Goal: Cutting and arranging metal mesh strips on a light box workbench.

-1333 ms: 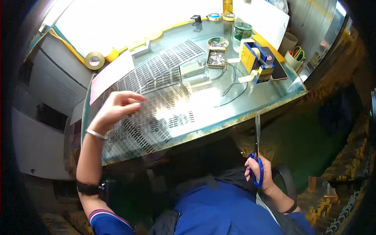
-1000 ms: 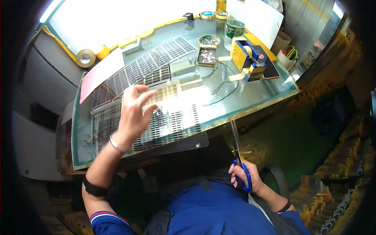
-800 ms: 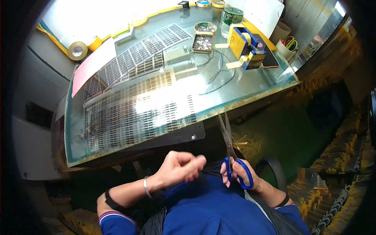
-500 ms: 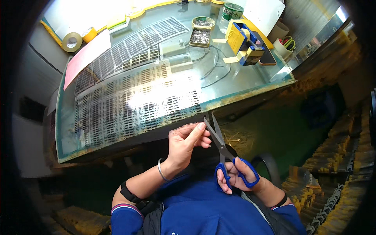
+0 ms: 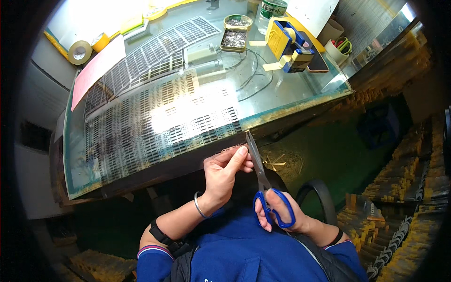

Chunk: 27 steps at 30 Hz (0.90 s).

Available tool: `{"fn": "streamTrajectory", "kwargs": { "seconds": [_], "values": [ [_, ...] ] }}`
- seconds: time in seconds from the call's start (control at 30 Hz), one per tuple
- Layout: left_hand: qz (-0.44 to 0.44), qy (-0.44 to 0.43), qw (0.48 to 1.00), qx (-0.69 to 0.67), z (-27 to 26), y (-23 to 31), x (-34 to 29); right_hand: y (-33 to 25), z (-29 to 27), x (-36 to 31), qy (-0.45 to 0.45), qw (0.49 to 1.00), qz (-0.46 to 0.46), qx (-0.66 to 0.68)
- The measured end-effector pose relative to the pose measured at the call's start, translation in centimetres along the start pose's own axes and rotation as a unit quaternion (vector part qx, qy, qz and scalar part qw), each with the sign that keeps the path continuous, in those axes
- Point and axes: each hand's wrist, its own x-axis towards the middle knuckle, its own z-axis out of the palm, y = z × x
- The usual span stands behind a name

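Observation:
My right hand (image 5: 282,211) grips blue-handled scissors (image 5: 260,181) below the table's front edge, blades pointing up and away. My left hand (image 5: 225,171) pinches a thin perforated metal strip (image 5: 230,149) right beside the blades, its fingertips touching the strip at the blade. Above them, a large perforated sheet of small metal parts (image 5: 159,117) lies flat on the glass-topped table (image 5: 291,94). A second grid sheet (image 5: 155,49) lies farther back.
At the back stand a blue and yellow tape dispenser (image 5: 286,40), two trays of small parts (image 5: 235,33), a green bottle (image 5: 270,11), a cup of scissors (image 5: 340,47), tape rolls (image 5: 80,51) and a pink sheet (image 5: 96,70). Stacked parts line the floor at right.
My left hand left the sheet on the table and came down to the scissors, taking a thin strip. My right hand raised the scissors toward the table edge.

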Motion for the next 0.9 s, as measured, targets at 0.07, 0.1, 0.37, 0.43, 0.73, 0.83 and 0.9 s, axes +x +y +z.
{"fn": "streamTrajectory", "kwargs": {
  "seconds": [0.07, 0.1, 0.37, 0.43, 0.73, 0.83, 0.9],
  "values": [
    [0.014, 0.002, 0.999, 0.034, 0.2, -0.1, -0.2, 0.0, 0.4, 0.1, 0.036, 0.999, -0.015, -0.031],
    [0.014, 0.001, 0.999, 0.035, 0.2, 0.1, -0.3, 0.1, 0.5, 0.1, 0.037, 0.999, -0.015, -0.03],
    [-0.018, 0.028, 0.999, 0.04, 0.2, 0.4, -0.7, 0.3, 0.9, 0.3, 0.116, 0.978, -0.036, -0.172],
    [-0.016, 0.031, 0.998, 0.044, 0.2, 0.5, -0.9, 0.3, 1.0, 0.3, 0.121, 0.974, -0.037, -0.19],
    [-0.037, 0.046, 0.995, 0.076, 0.2, 0.6, -1.7, 0.2, 0.8, 0.6, 0.135, 0.962, -0.08, -0.224],
    [-0.034, 0.039, 0.995, 0.081, 0.1, 0.7, -1.9, 0.0, 0.7, 0.5, 0.143, 0.954, -0.058, -0.256],
    [-0.036, 0.035, 0.995, 0.081, 0.0, 0.7, -2.1, 0.1, 0.7, 0.5, 0.144, 0.955, -0.061, -0.251]
  ]
}}
